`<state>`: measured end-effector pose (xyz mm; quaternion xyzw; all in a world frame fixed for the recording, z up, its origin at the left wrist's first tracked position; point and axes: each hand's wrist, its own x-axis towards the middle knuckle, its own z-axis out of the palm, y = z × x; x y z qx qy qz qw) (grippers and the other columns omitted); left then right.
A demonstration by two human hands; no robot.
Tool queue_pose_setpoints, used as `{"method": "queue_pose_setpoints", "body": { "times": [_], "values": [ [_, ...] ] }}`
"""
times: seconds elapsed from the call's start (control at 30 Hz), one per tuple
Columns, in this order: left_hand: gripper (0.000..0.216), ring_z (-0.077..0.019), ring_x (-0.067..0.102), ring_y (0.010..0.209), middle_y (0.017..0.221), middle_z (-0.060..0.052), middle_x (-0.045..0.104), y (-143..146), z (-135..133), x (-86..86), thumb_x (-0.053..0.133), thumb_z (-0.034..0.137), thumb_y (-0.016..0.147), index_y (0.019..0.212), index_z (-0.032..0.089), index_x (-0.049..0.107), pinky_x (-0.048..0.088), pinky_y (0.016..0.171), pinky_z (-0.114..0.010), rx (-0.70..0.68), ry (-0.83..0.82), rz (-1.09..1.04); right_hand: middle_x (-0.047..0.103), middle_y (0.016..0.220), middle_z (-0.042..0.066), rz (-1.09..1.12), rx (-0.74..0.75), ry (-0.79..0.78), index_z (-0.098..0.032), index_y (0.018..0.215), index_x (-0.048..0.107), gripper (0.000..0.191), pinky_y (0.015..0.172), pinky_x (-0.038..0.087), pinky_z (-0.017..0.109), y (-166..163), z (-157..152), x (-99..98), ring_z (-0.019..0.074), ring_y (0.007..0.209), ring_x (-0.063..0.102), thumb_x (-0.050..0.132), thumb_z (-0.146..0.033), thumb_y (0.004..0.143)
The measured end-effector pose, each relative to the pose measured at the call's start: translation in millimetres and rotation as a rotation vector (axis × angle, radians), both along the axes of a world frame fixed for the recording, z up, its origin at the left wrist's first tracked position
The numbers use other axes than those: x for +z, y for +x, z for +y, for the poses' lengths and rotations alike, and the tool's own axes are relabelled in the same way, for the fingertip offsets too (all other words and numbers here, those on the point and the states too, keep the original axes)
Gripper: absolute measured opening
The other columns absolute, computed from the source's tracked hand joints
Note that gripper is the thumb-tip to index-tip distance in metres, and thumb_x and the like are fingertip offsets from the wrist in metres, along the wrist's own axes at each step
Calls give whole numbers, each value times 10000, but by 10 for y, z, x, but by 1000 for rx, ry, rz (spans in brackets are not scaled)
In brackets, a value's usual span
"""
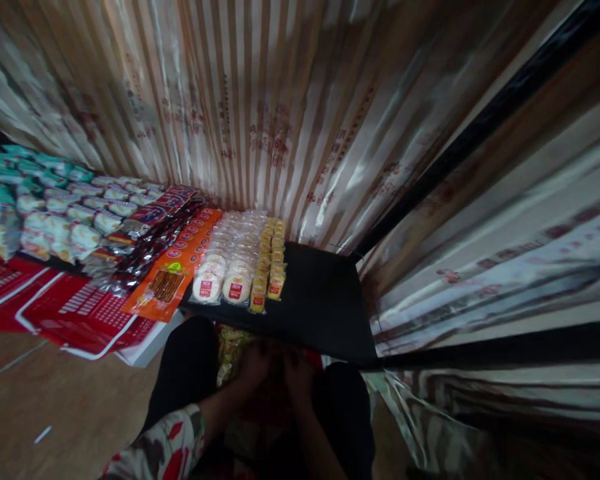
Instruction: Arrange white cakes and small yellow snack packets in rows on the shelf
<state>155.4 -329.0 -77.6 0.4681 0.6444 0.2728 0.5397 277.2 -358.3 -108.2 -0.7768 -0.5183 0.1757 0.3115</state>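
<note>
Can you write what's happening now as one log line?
left hand: by yellow bag | right hand: beside it, grip unclear | black shelf: round cakes, yellow snacks in rows

This looks like a small snack shop. Rows of wrapped round cakes (223, 263) and yellow packs (270, 267) lie on the black desk (325, 300). More snack bags (60, 213) lie left of the desk, and a striped shiny curtain (280, 113) hangs behind it.
</note>
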Motion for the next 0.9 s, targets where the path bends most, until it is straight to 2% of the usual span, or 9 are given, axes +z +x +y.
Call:
{"method": "queue_pose_setpoints", "body": {
  "times": [0.13, 0.3, 0.47, 0.57, 0.67, 0.83, 0.9],
  "values": [
    [238, -174, 594, 980, 1013, -60, 668, -209, -132, 116, 535, 141, 729, 961, 165, 579, 427, 890, -276, 90, 15, -54, 681, 989, 109, 198, 27, 54, -155, 945, 651, 377, 873, 445, 343, -224, -165, 99, 220, 955, 614, 396, -400, 813],
    [302, -140, 607, 878, 982, -44, 646, -406, -211, 269, 513, 72, 688, 973, 164, 550, 458, 793, -231, 174, 43, -117, 681, 972, 98, 184, 39, 51, -182, 922, 650, 329, 853, 455, 351, -418, -267, 274, 227, 940, 616, 448, -398, 778],
    [320, -93, 585, 659, 866, -15, 627, -540, -230, 381, 462, 37, 676, 963, 162, 532, 462, 630, -193, 208, 42, -171, 684, 916, 69, 236, 92, 56, -191, 933, 637, 303, 746, 490, 309, -542, -310, 447, 193, 792, 635, 462, -364, 756],
    [357, -84, 573, 669, 869, 2, 614, -603, -239, 476, 487, 48, 669, 996, 185, 534, 456, 635, -182, 216, 78, -193, 671, 883, 52, 234, 165, 88, -188, 962, 624, 313, 672, 494, 275, -567, -338, 541, 171, 729, 619, 496, -378, 749],
    [371, -79, 558, 669, 840, 12, 593, -612, -229, 577, 518, 88, 680, 1035, 193, 542, 450, 641, -177, 212, 118, -204, 648, 896, 53, 180, 241, 131, -175, 1008, 608, 347, 628, 492, 250, -545, -352, 635, 168, 754, 605, 547, -371, 729],
    [327, -73, 548, 615, 786, 8, 562, -487, -147, 718, 542, 184, 728, 1054, 158, 539, 459, 577, -168, 167, 132, -251, 643, 964, 79, 108, 294, 217, -178, 982, 614, 285, 778, 498, 298, -418, -300, 774, 200, 904, 606, 524, -329, 758],
    [323, -78, 556, 633, 817, -11, 568, -429, -108, 776, 560, 232, 742, 1053, 148, 540, 472, 572, -171, 151, 136, -265, 646, 985, 94, 135, 278, 228, -176, 990, 620, 297, 774, 503, 296, -362, -263, 815, 208, 932, 609, 498, -354, 786]
  ]
}}
